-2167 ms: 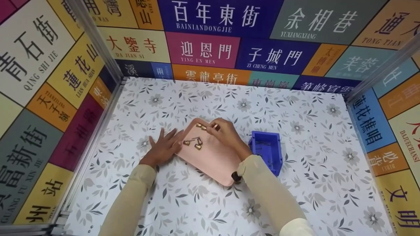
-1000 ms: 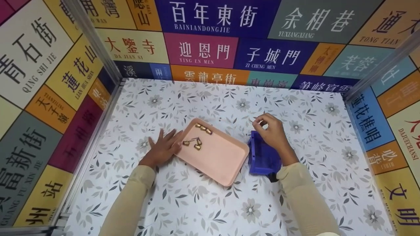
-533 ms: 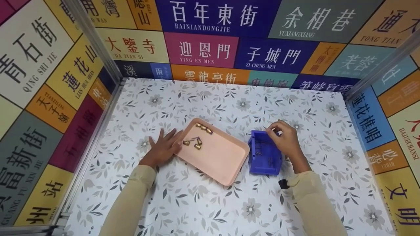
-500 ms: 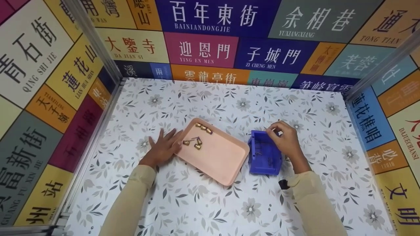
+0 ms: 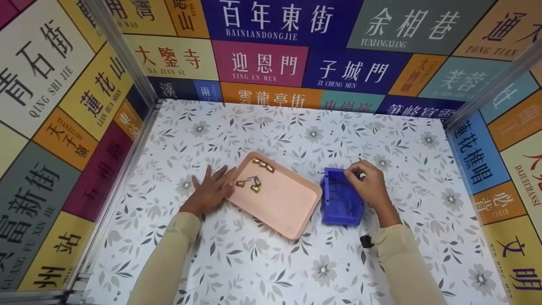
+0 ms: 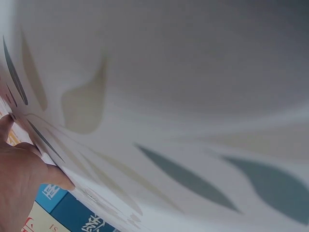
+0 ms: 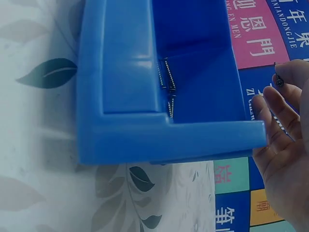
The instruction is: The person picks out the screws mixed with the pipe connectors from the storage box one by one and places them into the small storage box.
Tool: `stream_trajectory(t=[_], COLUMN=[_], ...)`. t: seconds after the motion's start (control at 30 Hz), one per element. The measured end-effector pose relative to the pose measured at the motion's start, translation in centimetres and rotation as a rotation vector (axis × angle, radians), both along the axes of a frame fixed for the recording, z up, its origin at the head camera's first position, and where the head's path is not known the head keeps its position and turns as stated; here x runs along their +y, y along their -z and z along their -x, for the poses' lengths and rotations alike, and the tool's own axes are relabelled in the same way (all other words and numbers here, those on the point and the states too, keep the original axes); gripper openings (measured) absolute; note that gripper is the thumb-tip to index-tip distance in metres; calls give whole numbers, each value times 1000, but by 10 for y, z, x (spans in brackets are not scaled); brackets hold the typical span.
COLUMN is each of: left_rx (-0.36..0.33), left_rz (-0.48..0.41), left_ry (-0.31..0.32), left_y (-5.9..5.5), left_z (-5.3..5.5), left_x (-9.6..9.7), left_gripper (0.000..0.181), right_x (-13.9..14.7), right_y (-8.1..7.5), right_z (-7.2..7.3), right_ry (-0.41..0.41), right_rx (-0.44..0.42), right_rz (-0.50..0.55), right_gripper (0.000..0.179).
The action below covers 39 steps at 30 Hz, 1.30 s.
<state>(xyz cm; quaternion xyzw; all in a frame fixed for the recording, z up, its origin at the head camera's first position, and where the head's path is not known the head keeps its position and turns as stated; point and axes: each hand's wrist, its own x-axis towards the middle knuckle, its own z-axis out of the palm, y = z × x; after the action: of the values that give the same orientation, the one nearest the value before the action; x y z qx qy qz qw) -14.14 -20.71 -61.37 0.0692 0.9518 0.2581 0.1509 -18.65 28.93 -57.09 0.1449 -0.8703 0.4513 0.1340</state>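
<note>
My left hand [image 5: 210, 189] lies with fingers spread at the left edge of a peach tray [image 5: 281, 207], touching its rim. The left wrist view shows only part of that hand [image 6: 24, 179]. Inside the tray are several small brass-coloured pieces [image 5: 255, 186], some in a short row [image 5: 263, 165]. Over the far right corner of a blue bin [image 5: 342, 220], my right hand [image 5: 369, 181] pinches a small dark screw [image 7: 279, 81] between thumb and finger. Several screws [image 7: 169, 77] lie on the floor of the bin.
A white floral-patterned cloth [image 5: 254, 271] covers the table. The tray and the bin stand close side by side. Colourful sign-printed panels [image 5: 262, 63] rise at the back and on both sides.
My right hand has moved right, from the brass pieces in the tray to above the far right corner of the blue bin. My left hand has stayed on the tray's edge.
</note>
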Motion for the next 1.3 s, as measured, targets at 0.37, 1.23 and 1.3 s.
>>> stream_trajectory(t=[0.37, 1.23, 1.3], left_rx=[33, 20, 14], left_rz=[-12, -22, -20], left_ry=[7, 17, 17], left_y=[3, 1, 1], left_z=[-1, 0, 0], left_x=[0, -2, -2], left_gripper=[57, 57, 57], right_x=[-5, 0, 0], right_y=[1, 5, 5], right_z=[-3, -1, -1], right_ry=[44, 2, 2], right_rx=[-33, -15, -13], right_rz=[45, 6, 2], right_gripper=[7, 7, 7])
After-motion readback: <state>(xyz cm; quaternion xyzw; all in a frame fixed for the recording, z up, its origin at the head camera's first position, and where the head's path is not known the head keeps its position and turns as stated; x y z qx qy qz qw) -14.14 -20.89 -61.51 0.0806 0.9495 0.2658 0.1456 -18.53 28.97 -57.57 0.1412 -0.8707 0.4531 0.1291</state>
